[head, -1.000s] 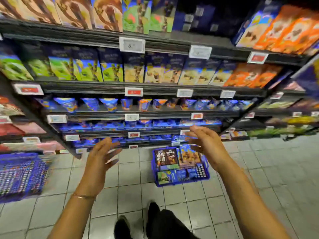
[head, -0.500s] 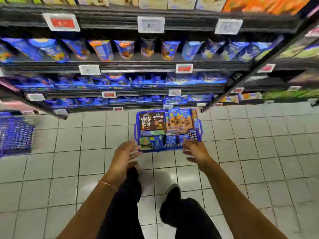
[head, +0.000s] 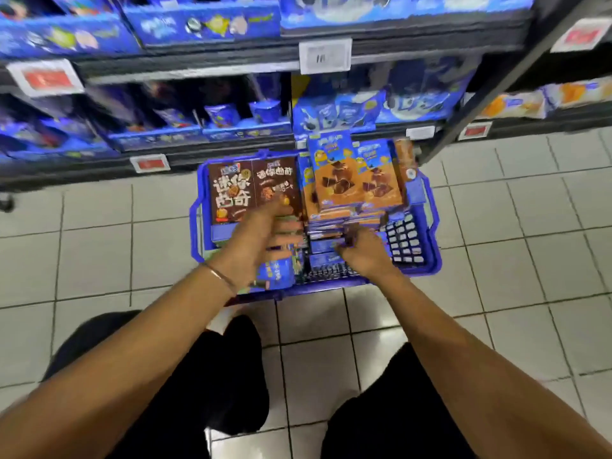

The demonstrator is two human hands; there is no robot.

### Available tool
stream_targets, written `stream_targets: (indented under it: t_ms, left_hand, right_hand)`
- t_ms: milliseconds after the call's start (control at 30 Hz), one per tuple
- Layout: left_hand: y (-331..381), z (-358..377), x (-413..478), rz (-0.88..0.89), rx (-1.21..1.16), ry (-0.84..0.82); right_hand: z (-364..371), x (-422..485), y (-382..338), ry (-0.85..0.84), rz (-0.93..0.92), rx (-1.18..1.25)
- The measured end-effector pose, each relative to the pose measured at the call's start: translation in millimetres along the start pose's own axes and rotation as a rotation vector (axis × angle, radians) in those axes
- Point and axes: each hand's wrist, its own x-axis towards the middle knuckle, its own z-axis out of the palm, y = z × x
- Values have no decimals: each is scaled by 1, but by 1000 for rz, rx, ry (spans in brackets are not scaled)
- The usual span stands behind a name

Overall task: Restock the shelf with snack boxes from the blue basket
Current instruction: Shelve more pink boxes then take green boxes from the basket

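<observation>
Two brown boxes [head: 229, 190] by left hand [head: 261, 236]; shelf [head: 231, 153] behind.

I saw the white tiled floor [head: 99, 260] carrying the blue basket [head: 194, 223], which stood just in front of the dark bottom shelf [head: 66, 170], and that shelf bore rows of blue snack packs [head: 155, 137], too blurred for me to read.

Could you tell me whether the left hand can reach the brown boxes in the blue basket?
Probably yes: the left hand hovers over the brown boxes, which lie uncovered on top.
</observation>
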Motion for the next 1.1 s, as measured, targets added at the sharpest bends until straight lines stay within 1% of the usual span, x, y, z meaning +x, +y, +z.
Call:
stream_targets:
  t_ms: [67,100,167,233,333,467,567,667,733,833,1000,1100]
  left_hand:
    - [-4,7,25,21,3,4]
    - [-6,9,33,21,-23,-18]
    - [-12,12,44,-6,-128,-103]
    - [-19,17,47,-33,-237,-166]
    - [-25,26,39,-52,-313,-149]
    - [-27,22,18,-50,-323,-134]
    - [-22,9,13,-45,-441,-118]
    - [-11,1,7,-23,-604,-105]
    - [-4,2,3,4,-604,-109]
    - [-1,3,-2,29,-572,-95]
    - [-8,2,-1,72,-529,-6]
    - [-16,5,3,98,-530,57]
  right_hand:
    - [22,31,23,-86,-84,-208]
    - [31,42,31,-115,-112,-354]
    - [48,58,38,-149,-126,-667]
    - [61,68,37,-185,-127,-862]
    - [75,77,30,-177,-150,-1016]
    - [74,67,22,-124,-209,-1006]
    - [52,56,17,-82,-238,-850]
    - [24,31,15,-15,-246,-574]
    - [8,7,12,29,-282,-357]
    - [-16,-26,5,99,-339,-93]
    - [-51,-55,3,183,-455,409]
    - [-59,-63,-1,243,-479,694]
